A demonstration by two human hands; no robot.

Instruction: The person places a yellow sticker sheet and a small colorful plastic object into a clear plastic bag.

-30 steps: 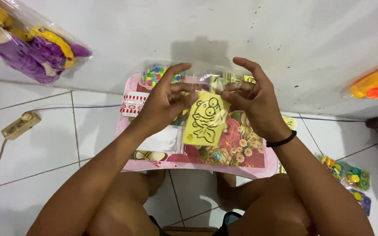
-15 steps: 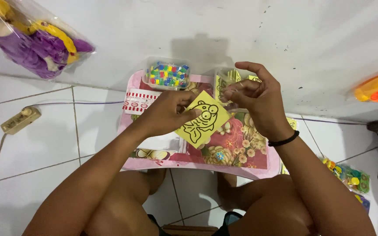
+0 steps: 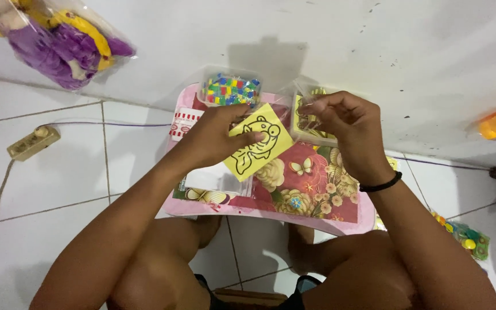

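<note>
left hand (image 3: pixel 216 140) pinches a yellow card (image 3: pixel 259 146), thumb on top; right hand (image 3: pixel 345 129), just beside it, fingertips closed on a clear bag (image 3: pixel 311 123) above the pink table (image 3: pixel 317 195).

Clear bagged purple doll (image 3: pixel 58 43) top left; clear bead box (image 3: pixel 231 89) on table.

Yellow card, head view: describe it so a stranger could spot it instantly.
Start at the small pink floral table against the white wall. Above its left half, the left hand holds the yellow card tilted. It is the only flat, plain yellow square with a black outline cartoon, unlike the clear box of coloured beads behind it.
</note>
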